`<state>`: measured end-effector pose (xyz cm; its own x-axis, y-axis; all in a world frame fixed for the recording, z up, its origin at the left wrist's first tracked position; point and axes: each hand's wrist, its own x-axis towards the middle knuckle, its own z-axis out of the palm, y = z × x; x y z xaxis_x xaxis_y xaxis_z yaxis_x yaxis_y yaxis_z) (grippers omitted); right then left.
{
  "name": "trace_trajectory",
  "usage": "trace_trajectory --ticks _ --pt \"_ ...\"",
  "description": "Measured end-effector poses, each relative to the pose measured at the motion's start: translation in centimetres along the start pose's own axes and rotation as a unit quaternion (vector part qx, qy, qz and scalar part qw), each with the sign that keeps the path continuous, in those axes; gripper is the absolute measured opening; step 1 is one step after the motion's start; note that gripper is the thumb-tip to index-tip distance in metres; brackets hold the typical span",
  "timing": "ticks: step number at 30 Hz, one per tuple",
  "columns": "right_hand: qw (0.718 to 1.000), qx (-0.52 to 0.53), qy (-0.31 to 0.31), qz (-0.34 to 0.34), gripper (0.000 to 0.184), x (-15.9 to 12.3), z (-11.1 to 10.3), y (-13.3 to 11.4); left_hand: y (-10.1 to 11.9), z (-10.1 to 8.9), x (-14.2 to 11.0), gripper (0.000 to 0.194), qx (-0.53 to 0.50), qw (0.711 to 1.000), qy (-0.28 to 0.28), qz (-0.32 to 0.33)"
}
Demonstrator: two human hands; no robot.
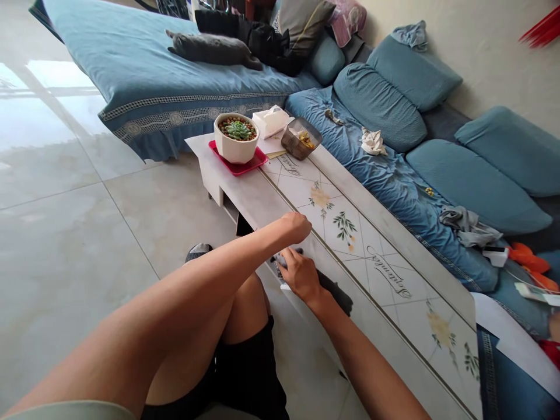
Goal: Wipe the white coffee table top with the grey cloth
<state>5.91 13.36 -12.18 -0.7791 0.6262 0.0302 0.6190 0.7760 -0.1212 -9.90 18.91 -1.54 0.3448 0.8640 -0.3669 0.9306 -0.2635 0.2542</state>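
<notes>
My left hand (298, 227) is closed in a fist above the near side of the coffee table (280, 201). Its fingers are turned away, so whatever it holds is hidden. Just below it, at the table's near edge, my right hand (301, 273) has its fingers closed on a dark grey cloth (280, 265). That cloth looks soft and rumpled, and my fingers cover part of it. Behind my right wrist, a black, fuzzy-looking cloth piece (336, 291) lies on the tabletop; I cannot tell whether the two are joined.
On the table's far end stand a potted succulent (236, 139) on a red tray (238, 169), a tissue pack (271, 121) and a brownish see-through container (301, 139). A blue-covered sofa (371, 175) runs alongside. A grey cat (214, 49) lies on the sofa's far section.
</notes>
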Motion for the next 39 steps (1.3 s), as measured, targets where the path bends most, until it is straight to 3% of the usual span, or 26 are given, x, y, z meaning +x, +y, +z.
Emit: trace_trajectory --ticks 3,8,11,13,15,18,20,22,27,29,31,36,38,39 --pt "1.0 0.007 0.008 0.024 0.005 0.3 -0.1 -0.1 -0.1 0.0 -0.2 0.037 -0.001 1.0 -0.005 -0.01" --pt "1.0 0.028 -0.003 0.011 0.012 -9.8 -1.6 4.1 -0.3 -0.5 0.0 0.043 -0.011 1.0 -0.002 -0.002" --pt "0.999 0.011 0.004 -0.035 0.015 -12.2 -1.9 5.3 -0.1 -0.5 0.4 0.042 -0.021 1.0 -0.002 0.0" --pt "0.998 -0.008 0.012 -0.067 0.016 -10.0 -1.5 4.6 0.1 -0.4 0.7 0.043 -0.025 1.0 -0.002 -0.003" --pt "0.997 -0.017 0.018 -0.071 0.015 -5.6 -0.7 3.2 0.2 -0.4 0.8 0.042 -0.024 1.0 -0.006 -0.005" --pt "0.999 -0.02 0.03 -0.02 0.012 1.3 0.3 0.9 -0.1 -0.3 0.7 0.035 -0.014 1.0 -0.014 -0.002" --pt "0.999 -0.002 0.039 0.008 0.014 3.0 0.5 0.3 -0.5 -0.4 0.5 0.033 -0.004 1.0 -0.015 0.0" --pt "0.999 0.037 0.038 -0.002 0.016 1.2 0.2 0.9 -0.9 -0.5 0.3 0.034 0.006 1.0 -0.016 0.001" --pt "0.997 0.079 -0.004 -0.008 0.015 -10.8 -1.7 4.9 -1.3 -1.0 0.1 0.038 0.009 1.0 -0.019 0.021" --pt "0.997 0.067 -0.018 -0.017 0.009 -13.1 -2.2 5.9 -1.2 -1.0 0.2 0.038 0.005 0.999 -0.015 0.028" --pt "0.997 0.057 -0.016 -0.04 0.007 -12.1 -2.1 5.7 -1.1 -1.0 0.3 0.038 0.003 0.999 -0.009 0.03" --pt "0.999 0.038 0.01 -0.037 0.013 -0.5 -0.2 1.7 -1.6 -0.6 0.6 0.036 0.018 0.999 -0.018 0.021" --pt "0.998 0.047 0.027 -0.014 0.013 2.3 0.1 0.6 -1.9 -0.5 0.6 0.033 0.023 0.999 -0.024 0.019" --pt "0.998 0.057 0.033 -0.009 0.013 2.5 0.1 0.5 -2.0 -0.5 0.5 0.033 0.024 0.999 -0.025 0.019"
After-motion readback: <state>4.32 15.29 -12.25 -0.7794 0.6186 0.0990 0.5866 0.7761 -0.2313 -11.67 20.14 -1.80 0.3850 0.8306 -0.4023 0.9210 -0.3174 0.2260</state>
